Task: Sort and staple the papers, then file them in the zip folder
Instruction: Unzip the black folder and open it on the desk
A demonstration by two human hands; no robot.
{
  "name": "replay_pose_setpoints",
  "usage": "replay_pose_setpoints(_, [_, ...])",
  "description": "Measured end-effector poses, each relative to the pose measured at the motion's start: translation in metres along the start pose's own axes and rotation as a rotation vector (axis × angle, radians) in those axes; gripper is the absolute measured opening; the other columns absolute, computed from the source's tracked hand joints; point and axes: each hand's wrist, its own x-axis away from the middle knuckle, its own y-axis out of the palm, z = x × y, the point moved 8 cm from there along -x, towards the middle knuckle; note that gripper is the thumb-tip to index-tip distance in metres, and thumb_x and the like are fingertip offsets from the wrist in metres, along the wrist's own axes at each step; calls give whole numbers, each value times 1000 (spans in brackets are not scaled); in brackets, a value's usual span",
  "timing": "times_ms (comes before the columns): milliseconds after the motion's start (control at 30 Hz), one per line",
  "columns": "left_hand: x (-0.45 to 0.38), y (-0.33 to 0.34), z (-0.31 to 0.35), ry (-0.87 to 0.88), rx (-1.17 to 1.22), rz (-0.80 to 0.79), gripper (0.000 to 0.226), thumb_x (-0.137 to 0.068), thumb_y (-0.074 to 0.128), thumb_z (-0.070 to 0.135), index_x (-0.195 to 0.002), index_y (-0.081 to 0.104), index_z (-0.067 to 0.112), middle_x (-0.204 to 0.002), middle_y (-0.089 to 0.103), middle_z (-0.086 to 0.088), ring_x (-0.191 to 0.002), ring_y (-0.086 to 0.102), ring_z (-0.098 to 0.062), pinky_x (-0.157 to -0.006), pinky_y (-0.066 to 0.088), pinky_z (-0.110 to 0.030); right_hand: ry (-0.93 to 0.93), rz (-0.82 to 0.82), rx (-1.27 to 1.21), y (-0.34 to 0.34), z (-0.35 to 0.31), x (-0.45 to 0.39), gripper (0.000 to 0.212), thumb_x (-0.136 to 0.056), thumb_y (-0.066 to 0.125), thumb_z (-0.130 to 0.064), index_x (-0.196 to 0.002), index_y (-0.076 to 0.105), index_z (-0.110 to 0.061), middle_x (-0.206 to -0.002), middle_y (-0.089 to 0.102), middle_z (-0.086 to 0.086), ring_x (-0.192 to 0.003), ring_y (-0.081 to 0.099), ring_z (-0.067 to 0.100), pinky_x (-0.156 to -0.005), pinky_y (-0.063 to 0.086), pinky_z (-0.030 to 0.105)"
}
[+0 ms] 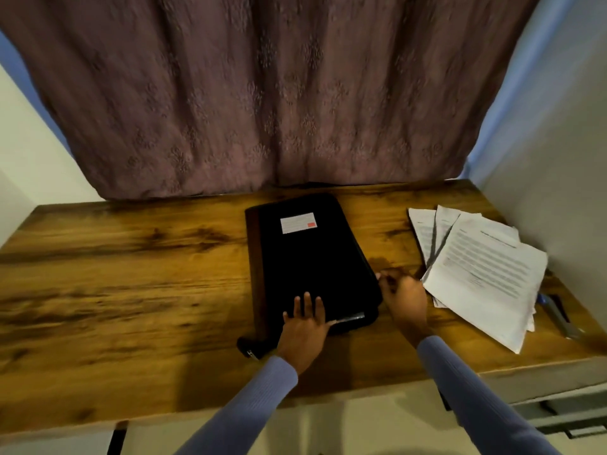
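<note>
Pressing left hand [303, 318] flat on zip folder [308, 261], right hand [402, 292] pinching its edge

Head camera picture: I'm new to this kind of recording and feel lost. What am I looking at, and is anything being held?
No machine here: a camera worn on a person's head looks down at their own two hands. On the wooden desk lies a closed black zip folder. The left hand rests flat on its near end. The right hand is at the folder's right edge, fingers pinched, perhaps on the zipper; blur hides what it holds. Loose papers lie at the right, with what may be a stapler beside them.
</note>
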Motion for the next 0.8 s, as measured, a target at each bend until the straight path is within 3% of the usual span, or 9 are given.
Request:
replay_pose_setpoints(67, [14,-19,-11,-51,146,132,72,-97,3,49,-139,39,3,-143,37,-24,-125,47,-39,-89,51,-51,-52,30,-74,-5,-12,-6,22,-92,53,-28,-90,68,-12,-88,68,8,-69,64,27,-57,48,29])
replay_pose_setpoints(133, [37,-40,-33,-157,410,340,49,-100,26,36,-139,39,9,-134,51,-19,-104,63,-34,-78,57,-41,-111,-1,-155,-2,-27,-13,19,-93,54,-23,-92,68,-11,-89,67,7,-72,64,23,-59,51,30])
replay_pose_setpoints(200, [66,-52,-60,-342,682,457,40,-98,36,27,-135,41,13,-105,66,-13,-80,67,-24,-69,57,-37,-183,-73,-186,9,-44,-17,15,-91,55,-17,-95,68,-11,-93,67,6,-77,64,20,-66,56,35])
replay_pose_setpoints(300, [107,-58,-100,-541,952,743,58,-91,28,59,-104,53,7,-69,55,-3,-59,56,-20,-59,52,-40,-286,-144,-134,28,-65,-19,16,-86,60,-7,-99,69,-9,-99,67,9,-80,65,22,-68,54,27])
replay_pose_setpoints(367, [124,-51,-128,-601,1062,895,70,-82,29,73,-100,54,11,-75,56,-7,-66,55,-25,-63,50,-37,-336,-191,-127,44,-74,-18,16,-85,61,-6,-99,69,-7,-99,67,11,-81,65,23,-69,52,27])
replay_pose_setpoints(467, [140,-40,-158,-686,1192,961,27,-97,41,36,-119,49,21,-109,59,-6,-96,60,-27,-79,53,-37,-379,-336,-63,76,-76,-15,18,-88,59,-13,-104,67,-10,-109,65,9,-94,64,25,-79,52,32])
replay_pose_setpoints(567, [153,-20,-183,-797,1279,921,29,-95,45,29,-116,55,12,-108,64,-13,-94,63,-34,-82,53,-47,-511,-460,72,105,-78,-7,21,-89,56,-22,-105,65,-12,-114,58,10,-100,59,29,-78,51,38])
replay_pose_setpoints(667, [159,2,-203,-986,1316,689,32,-96,46,28,-102,61,0,-87,67,-22,-79,65,-38,-78,53,-54,-606,-551,233,127,-75,1,21,-90,53,-30,-100,63,-15,-114,52,6,-104,54,27,-78,51,38])
replay_pose_setpoints(800, [134,-1,-180,-913,955,282,36,-96,50,19,-61,57,11,-50,57,-4,-47,57,-19,-51,51,-32,-586,-529,248,130,-69,4,30,-89,55,-34,-110,61,-14,-131,45,5,-116,47,26,-86,48,35])
